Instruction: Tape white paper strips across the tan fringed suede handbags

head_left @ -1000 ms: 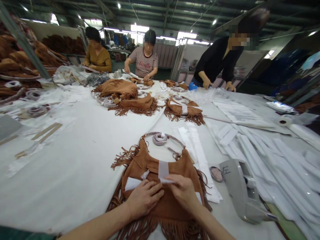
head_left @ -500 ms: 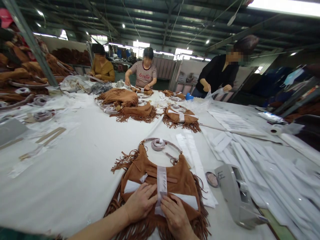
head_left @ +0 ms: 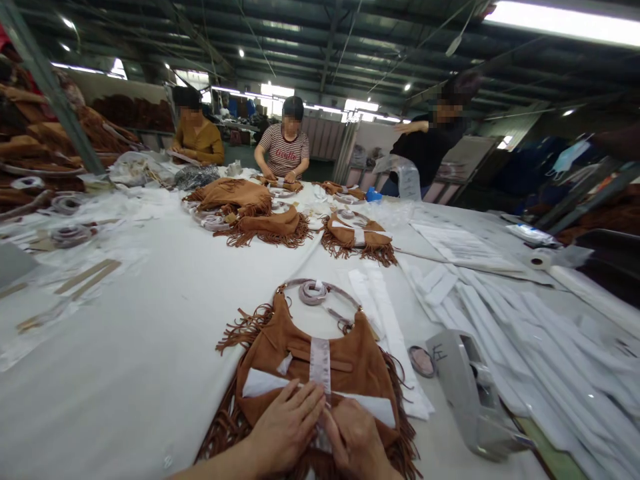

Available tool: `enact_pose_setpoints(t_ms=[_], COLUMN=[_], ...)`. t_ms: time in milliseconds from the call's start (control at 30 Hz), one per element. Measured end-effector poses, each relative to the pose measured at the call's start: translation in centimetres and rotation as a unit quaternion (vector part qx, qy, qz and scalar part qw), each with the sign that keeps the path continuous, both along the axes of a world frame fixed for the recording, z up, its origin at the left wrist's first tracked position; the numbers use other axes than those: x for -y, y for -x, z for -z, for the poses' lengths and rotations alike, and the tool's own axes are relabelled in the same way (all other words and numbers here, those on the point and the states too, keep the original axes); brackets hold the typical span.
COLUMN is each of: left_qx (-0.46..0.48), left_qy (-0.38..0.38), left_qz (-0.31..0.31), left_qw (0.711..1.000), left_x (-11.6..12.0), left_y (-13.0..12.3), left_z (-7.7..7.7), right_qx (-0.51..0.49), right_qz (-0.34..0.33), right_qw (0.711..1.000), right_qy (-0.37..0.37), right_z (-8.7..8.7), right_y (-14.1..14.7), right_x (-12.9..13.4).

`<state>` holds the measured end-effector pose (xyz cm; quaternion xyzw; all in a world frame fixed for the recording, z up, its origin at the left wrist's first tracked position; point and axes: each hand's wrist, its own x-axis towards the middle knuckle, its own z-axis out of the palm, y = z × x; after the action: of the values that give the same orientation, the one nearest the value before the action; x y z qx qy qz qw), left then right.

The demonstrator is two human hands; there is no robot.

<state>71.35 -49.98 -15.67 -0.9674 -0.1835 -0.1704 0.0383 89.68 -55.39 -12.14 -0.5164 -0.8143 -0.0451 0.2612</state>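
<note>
A brown suede fringed handbag (head_left: 370,363) lies flat in front of me, its wrapped handle curving away. Down its middle runs a translucent plastic strip (head_left: 320,360), with pieces of white paper (head_left: 263,383) tucked on either side. My left hand (head_left: 290,423) rests on the bag with its fingers stretched out, their tips over the strip. Beside it, my right hand (head_left: 357,433) has its fingers curled and its thumb at the strip's lower part. Whatever is in those fingers is hidden. A coiled wrapped strap (head_left: 313,292) sits inside the handle's loop.
A grey tape dispenser (head_left: 475,397) and a tape roll (head_left: 421,361) stand to the right, near piled white strips (head_left: 530,347). More fringed bags (head_left: 357,233) lie farther back. Several people work across the white table (head_left: 150,347), one holding clear plastic (head_left: 407,177).
My right hand has curled its fingers by the strip, and my left fingers have moved onto the strip. At the back right, a person has raised an arm, and the clear plastic has shifted.
</note>
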Motion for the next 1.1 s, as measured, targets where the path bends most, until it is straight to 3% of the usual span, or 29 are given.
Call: enact_pose_setpoints(t_ms=[67, 133, 300, 433, 500, 600, 733, 867, 1000, 1100], left_qx=[-0.006, -0.002, 0.016, 0.004, 0.003, -0.001, 0.0, -0.026, -0.036, -0.035], left_qy=[-0.01, -0.007, 0.058, 0.105, 0.118, 0.132, 0.15, 0.162, 0.157, 0.145], left_qz=[-0.001, 0.005, 0.014, 0.02, 0.04, 0.074, 0.086, 0.097, 0.102, 0.103], left_qw=[1.0, 1.0, 0.998, 0.994, 0.992, 0.988, 0.985, 0.982, 0.982, 0.983], left_x=[0.0, -0.1, -0.4, -0.8, -0.9, -0.9, -0.6, -0.1, 0.2, 0.2], left_y=[0.2, 0.2, -0.2, -0.1, 0.2, 0.6, 1.0, 1.4, 1.7, 1.8], left_z=[0.2, 0.5, 0.9, 0.3, -0.2, -0.7, -1.0, -0.8, -0.5, -0.5], right_qx=[0.031, 0.086, 0.127, 0.086, 0.07, 0.072, 0.128, 0.18, 0.169, 0.167], right_qz=[0.072, 0.104, 0.105, 0.096, 0.083, 0.064, 0.015, -0.029, -0.072, -0.1], right_qw=[0.997, 0.99, 0.983, 0.982, 0.984, 0.987, 0.987, 0.983, 0.982, 0.978], right_qy=[0.024, 0.035, 0.085, 0.135, 0.139, 0.125, 0.099, 0.029, 0.044, 0.073], right_z=[-0.3, 0.2, 3.0, 2.2, 0.9, -0.6, 0.2, 1.6, 0.4, -0.2], right_y=[0.0, -0.1, 0.0, 0.0, -0.3, -0.6, -1.2, -3.0, -4.4, -3.6], right_x=[-1.9, -3.5, -4.9, -4.8, -3.7, -0.1, 5.0, 6.3, 7.2, 8.8])
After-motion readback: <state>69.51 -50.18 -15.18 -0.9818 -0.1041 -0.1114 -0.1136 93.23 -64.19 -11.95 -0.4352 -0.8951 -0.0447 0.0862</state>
